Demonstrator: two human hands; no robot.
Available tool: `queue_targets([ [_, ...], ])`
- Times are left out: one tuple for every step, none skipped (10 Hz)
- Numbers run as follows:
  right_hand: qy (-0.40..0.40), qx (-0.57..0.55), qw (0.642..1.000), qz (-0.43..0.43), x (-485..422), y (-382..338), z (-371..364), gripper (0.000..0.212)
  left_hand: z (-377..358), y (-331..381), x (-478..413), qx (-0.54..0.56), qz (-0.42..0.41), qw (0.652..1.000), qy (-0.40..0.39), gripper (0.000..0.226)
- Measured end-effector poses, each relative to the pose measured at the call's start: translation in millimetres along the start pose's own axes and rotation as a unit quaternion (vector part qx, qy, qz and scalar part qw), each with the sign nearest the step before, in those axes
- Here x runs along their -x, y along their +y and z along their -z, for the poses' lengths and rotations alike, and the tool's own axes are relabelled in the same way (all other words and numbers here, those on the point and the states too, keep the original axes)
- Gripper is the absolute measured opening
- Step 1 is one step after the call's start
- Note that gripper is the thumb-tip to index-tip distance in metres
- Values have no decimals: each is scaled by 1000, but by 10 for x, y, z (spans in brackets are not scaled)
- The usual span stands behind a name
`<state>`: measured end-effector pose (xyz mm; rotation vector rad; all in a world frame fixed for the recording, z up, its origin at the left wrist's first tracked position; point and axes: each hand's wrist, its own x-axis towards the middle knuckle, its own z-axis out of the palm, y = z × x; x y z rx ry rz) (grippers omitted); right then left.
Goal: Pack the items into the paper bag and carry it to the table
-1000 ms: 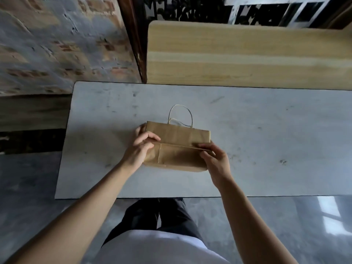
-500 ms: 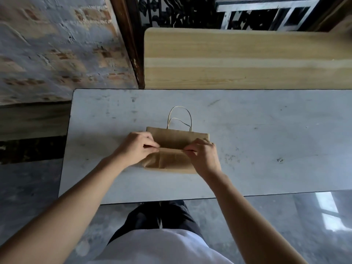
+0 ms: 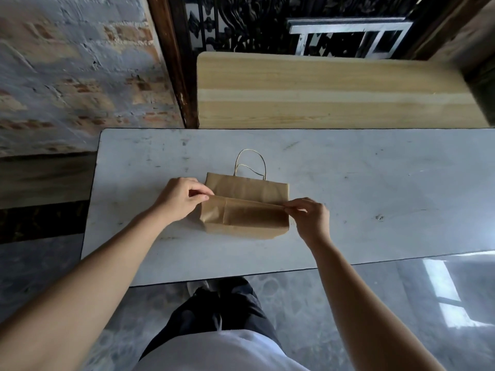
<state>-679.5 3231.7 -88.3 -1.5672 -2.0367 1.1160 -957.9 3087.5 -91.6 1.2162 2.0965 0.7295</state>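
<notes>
A folded brown paper bag (image 3: 246,207) lies flat on the pale grey counter (image 3: 375,188), a little left of the counter's middle and close to its near edge. Its twisted paper handles (image 3: 250,163) lie on the surface beyond the bag's far edge, looping away from the person. The near half of the bag is a folded flap whose upper edge runs across the bag from side to side and stands slightly raised off the layer beneath.

The left hand (image 3: 180,200) pinches the left end of that flap edge between thumb and forefinger, the other fingers curled in. The right hand (image 3: 310,216) pinches the right end of the same edge in the same way, its fingertips just at the bag's right side. Both forearms reach in from the bottom of the view.

Beyond the counter stands a light wooden panel (image 3: 334,92), with a worn brick wall (image 3: 75,65) to the left. Dark trousers (image 3: 222,311) and a white shirt (image 3: 219,354) show below the counter's near edge, over a glossy floor (image 3: 401,303).
</notes>
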Motion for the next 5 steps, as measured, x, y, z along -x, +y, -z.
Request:
queue_targets([
  [36,-3,999,-16,25,4,-31,11,-28,-53,-7,-9,-4,1000,8,18],
  [54,24,998,-5,42,-50,-30,12,-15,-79,22,-26,-2,999,33,26],
  [42,35,998,19,107,-107,44,12,39,-4,127,-49,-6,998,45,27],
  [2,89,995,42,150,-151,180,17,127,171,249,-102,8,994,36,26],
  [-39,89,994,53,189,-180,375,24,150,403,454,-160,26,986,27,27],
])
